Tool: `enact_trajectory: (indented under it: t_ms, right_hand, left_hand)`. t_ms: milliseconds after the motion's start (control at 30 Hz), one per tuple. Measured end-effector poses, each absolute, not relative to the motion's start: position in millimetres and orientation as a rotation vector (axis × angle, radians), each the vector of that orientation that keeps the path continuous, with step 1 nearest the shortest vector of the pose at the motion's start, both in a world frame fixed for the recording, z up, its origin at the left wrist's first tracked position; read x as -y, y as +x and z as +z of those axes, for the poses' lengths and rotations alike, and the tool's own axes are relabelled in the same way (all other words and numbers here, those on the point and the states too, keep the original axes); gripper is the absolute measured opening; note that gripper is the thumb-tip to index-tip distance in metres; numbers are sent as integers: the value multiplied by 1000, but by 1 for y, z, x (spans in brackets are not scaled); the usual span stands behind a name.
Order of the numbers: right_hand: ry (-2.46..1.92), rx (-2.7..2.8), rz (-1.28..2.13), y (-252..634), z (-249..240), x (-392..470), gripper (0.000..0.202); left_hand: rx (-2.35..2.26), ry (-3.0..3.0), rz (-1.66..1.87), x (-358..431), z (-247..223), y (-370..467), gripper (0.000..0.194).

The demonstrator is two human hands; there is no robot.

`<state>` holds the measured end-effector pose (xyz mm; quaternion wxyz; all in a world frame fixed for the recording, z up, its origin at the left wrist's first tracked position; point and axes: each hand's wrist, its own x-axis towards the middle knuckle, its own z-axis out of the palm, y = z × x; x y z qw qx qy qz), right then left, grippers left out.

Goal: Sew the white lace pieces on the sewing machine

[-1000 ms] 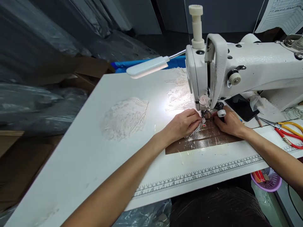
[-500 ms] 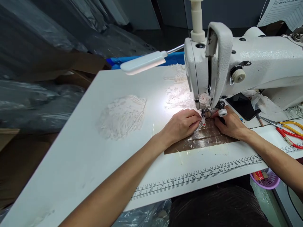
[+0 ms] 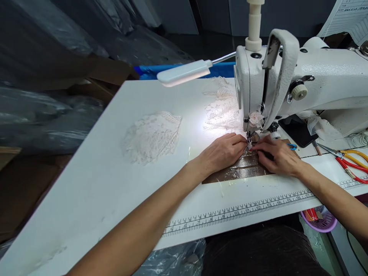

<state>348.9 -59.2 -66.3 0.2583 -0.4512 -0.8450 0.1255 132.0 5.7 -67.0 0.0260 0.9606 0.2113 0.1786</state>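
Under the needle of the white sewing machine [image 3: 330,73] lies a small piece of white lace [image 3: 249,147], mostly covered by my fingers. My left hand [image 3: 225,151] rests left of the presser foot, fingers bent together with the tips on the lace. From the right, my right hand [image 3: 276,155] pinches the lace edge just in front of the foot, thumb tucked below the index finger. Both hands lie over a shiny brown sheet [image 3: 227,176]. Behind my left hand, more white lace [image 3: 222,111] lies bunched beside the machine head.
A separate lace piece [image 3: 155,134] lies on the white table [image 3: 94,199]. A lamp [image 3: 184,73] reaches over it. At right are a black phone [image 3: 299,130], scissors [image 3: 352,161] and a small blue tool [image 3: 292,146]. A purple basket [image 3: 323,222] hangs below the ruler-marked edge.
My right hand has moved left to the lace in front of the foot, uncovering more of the blue tool. My left hand stays beside the foot. The whole view has shifted slightly.
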Motion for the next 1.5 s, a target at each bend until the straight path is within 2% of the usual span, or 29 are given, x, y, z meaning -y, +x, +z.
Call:
enact_trajectory:
  t_ms: [133,333,533,767,1233,1500]
  right_hand:
    - [-1070,2420,382,347,-64,61,32]
    - [-1088,2233,773,355,-53,59,25]
    - [-1404,2079,553,354,-60,55,31]
    - [-1356,2182,439,354,-64,56,38]
    - [-1303,2302,356,361,-73,54,38]
    - [-1318,2543,91,356,-70,57,37]
  left_hand:
    - [-589,3012,524,-6,-66,128,34]
    - [-517,3025,561,-7,-66,126,33]
    - [-540,2946,639,-7,-69,126,25]
    - [-437,2999,758,-6,-71,125,24]
    - [-356,3197,719,-5,-68,126,25]
    - [-362,3210,720,-5,-70,127,27]
